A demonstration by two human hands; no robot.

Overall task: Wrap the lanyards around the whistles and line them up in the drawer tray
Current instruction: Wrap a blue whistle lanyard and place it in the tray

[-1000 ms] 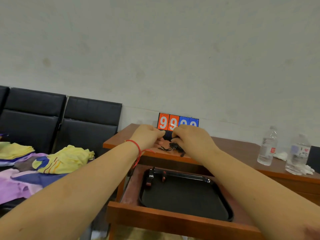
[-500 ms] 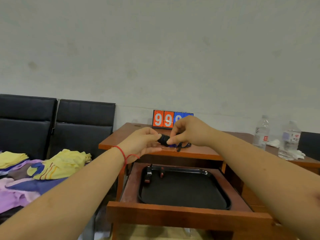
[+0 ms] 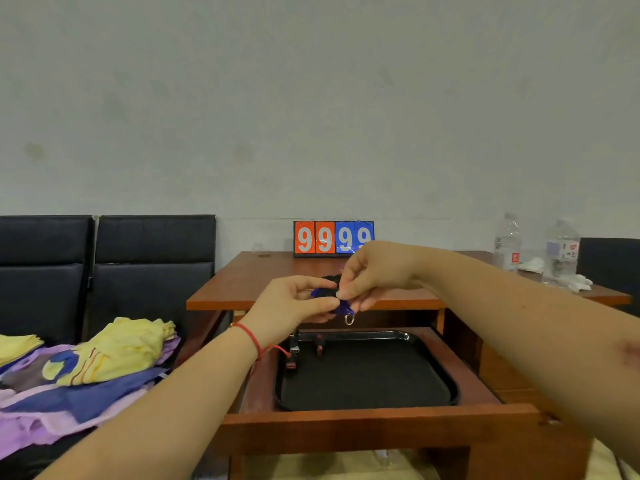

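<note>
Centre of frame, above the open drawer: blue whistle [image 3: 323, 293] with dark lanyard [image 3: 331, 280], pinched between left hand [image 3: 294, 303] and right hand [image 3: 370, 277], fingertips together on it; metal ring [image 3: 349, 319] dangling below. Wrapping judged under way, not placed. Lower centre: black tray [image 3: 367, 375], matte, rounded corners, glossy rim; two small wrapped items [image 3: 304, 348] at its far-left edge, apparently whistles already lined up. Further whistles left to do: cannot tell.

soft even light, slight blur, wide-angle warp
</note>
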